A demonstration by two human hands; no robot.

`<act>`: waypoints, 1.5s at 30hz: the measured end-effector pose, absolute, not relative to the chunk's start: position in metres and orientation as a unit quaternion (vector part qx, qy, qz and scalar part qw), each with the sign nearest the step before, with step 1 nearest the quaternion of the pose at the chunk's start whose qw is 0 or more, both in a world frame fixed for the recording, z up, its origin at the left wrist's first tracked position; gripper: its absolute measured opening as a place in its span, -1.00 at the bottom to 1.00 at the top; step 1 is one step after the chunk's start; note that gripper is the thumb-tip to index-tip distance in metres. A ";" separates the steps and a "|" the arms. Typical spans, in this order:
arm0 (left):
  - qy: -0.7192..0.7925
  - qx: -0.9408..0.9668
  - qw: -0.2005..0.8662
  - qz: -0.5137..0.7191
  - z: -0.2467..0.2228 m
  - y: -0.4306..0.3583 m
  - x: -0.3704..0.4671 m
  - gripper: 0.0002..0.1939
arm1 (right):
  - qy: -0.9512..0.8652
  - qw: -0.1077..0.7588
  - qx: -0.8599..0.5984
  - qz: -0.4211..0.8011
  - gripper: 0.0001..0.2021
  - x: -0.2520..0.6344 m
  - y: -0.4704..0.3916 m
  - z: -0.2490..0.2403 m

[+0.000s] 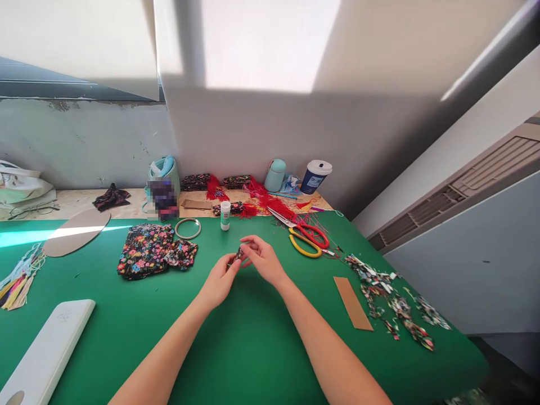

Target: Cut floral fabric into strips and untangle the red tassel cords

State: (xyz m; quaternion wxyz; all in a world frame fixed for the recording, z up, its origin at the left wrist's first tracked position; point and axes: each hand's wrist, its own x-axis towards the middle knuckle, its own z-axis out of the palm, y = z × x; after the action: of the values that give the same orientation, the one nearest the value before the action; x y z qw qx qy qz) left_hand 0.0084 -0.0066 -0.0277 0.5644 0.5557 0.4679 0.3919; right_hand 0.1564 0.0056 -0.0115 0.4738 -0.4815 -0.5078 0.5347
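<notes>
Over the middle of the green table, my left hand (pixel 220 280) and my right hand (pixel 264 259) meet around a small piece of dark floral fabric (pixel 239 254). The left fingers are closed on it, and the right thumb and fingers pinch at its upper end. My hands cover most of the piece, so its full shape is hidden. Behind them a glue stick (pixel 225 216) stands upright. To the left lie a folded black floral cloth (pixel 144 251) with a smaller crumpled piece (pixel 182 255) beside it, and a metal ring (pixel 188 228).
Scissors (pixel 306 236) with red and yellow handles lie at right, near a cardboard strip (pixel 352 304) and fabric scraps (pixel 396 304). Red tassels (pixel 270 199), a lidded cup (pixel 315 176) and a teal bottle (pixel 275 175) line the back. A white device (pixel 54 349) lies front left.
</notes>
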 end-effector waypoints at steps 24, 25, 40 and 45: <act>0.469 0.374 0.696 0.396 -0.046 -0.005 0.020 -0.53 | -0.438 0.533 -0.474 0.547 -0.62 0.186 0.035 -0.074; 0.470 0.374 0.696 0.393 -0.046 -0.005 0.020 -0.52 | -0.438 0.533 -0.475 0.547 -0.63 0.185 0.034 -0.073; 0.521 0.413 0.586 0.463 -0.044 0.003 0.010 -0.58 | -0.371 0.560 -0.490 0.555 -0.65 0.188 0.036 -0.078; 0.509 0.474 0.540 0.474 -0.047 0.003 0.007 -0.60 | -0.353 0.566 -0.489 0.562 -0.64 0.187 0.031 -0.069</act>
State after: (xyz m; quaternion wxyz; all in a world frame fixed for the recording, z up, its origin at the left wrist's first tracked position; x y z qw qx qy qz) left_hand 0.0069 0.0033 -0.0472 0.5399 0.4741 0.5090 0.4740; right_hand 0.1870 0.0311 -0.0688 0.5658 -0.4888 -0.3535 0.5621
